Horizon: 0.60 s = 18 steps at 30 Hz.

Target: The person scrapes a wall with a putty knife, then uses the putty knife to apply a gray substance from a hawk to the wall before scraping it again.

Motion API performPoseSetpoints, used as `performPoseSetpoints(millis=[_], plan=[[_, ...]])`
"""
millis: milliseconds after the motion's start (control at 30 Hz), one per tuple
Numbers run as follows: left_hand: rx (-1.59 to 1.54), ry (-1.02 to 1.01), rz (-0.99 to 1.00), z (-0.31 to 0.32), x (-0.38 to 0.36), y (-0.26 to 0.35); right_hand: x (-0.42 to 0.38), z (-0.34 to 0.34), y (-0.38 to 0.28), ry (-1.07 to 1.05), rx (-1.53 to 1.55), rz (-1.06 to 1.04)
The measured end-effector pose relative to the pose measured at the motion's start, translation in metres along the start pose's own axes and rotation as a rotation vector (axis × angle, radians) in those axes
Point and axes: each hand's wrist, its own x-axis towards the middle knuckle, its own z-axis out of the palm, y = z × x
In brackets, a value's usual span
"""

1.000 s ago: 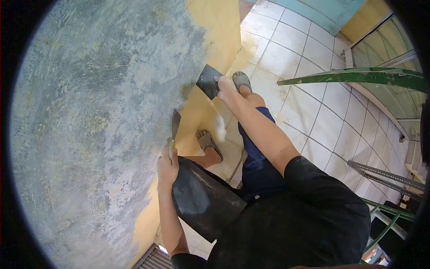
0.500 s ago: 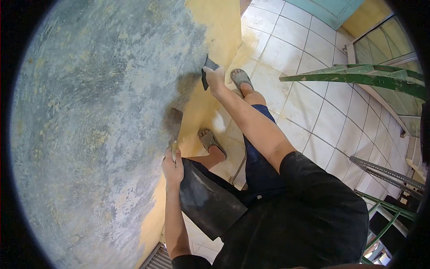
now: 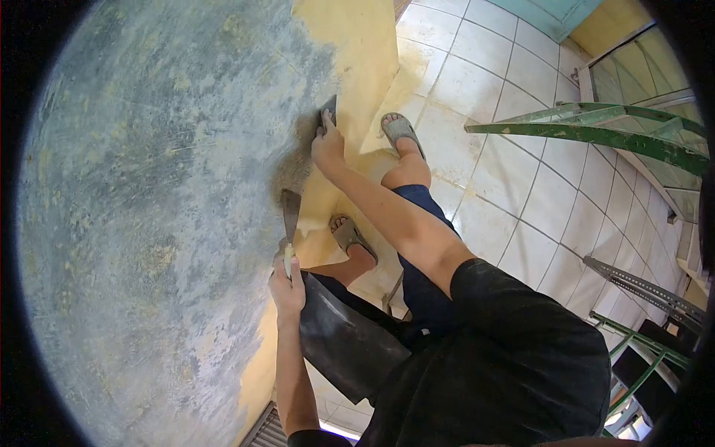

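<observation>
My left hand (image 3: 287, 289) is closed around the pale handle of a putty knife (image 3: 291, 212). Its dark, flared blade points up and lies close over the lower part of the wall (image 3: 171, 186). Farther up, my right hand (image 3: 327, 147) grips a piece of dark sandpaper (image 3: 330, 112) and has it at the wall surface, near the border between the patchy blue-grey area and the yellow band (image 3: 365, 67). My fingers cover part of the sandpaper.
White floor tiles (image 3: 514, 171) spread to the right of the wall, with my sandalled feet (image 3: 398, 127) close to its base. A green metal frame (image 3: 588, 132) reaches in from the right. Perforated metal bars (image 3: 640, 287) stand lower right, and a teal panel (image 3: 558, 15) is at the top.
My right hand has moved left with the sandpaper, from the yellow border onto the wall's grey area. The putty knife's blade has turned slightly and sits a little lower.
</observation>
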Motion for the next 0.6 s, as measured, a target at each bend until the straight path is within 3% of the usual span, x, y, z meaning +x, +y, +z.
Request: performPoseSetpoints(millis=[167,233,300,367,400,467,500,600], plan=[[0.019,-0.019,-0.039,0.001,-0.002,0.001,0.0,-0.004,0.0,-0.049,-0.131,0.166],[-0.01,0.021,0.006,0.003,0.006,0.005,-0.006,0.001,0.004,-0.058,-0.173,0.041],[-0.037,-0.066,-0.056,-0.001,0.004,0.006,-0.008,-0.005,0.006,-0.071,-0.218,-0.06],[-0.002,-0.085,-0.061,0.001,0.003,0.005,0.004,-0.022,-0.012,-0.103,0.089,0.149],[0.031,-0.1,-0.061,0.001,0.003,0.005,-0.005,-0.02,-0.008,-0.101,0.087,0.15],[0.007,-0.075,-0.032,0.001,0.005,0.005,-0.017,-0.01,-0.001,-0.115,-0.195,-0.086],[-0.011,-0.061,-0.012,0.002,0.004,0.005,-0.009,-0.011,-0.002,-0.113,-0.202,-0.088],[-0.044,-0.069,-0.01,0.002,0.003,0.008,0.001,-0.012,0.004,-0.174,-0.176,0.071]])
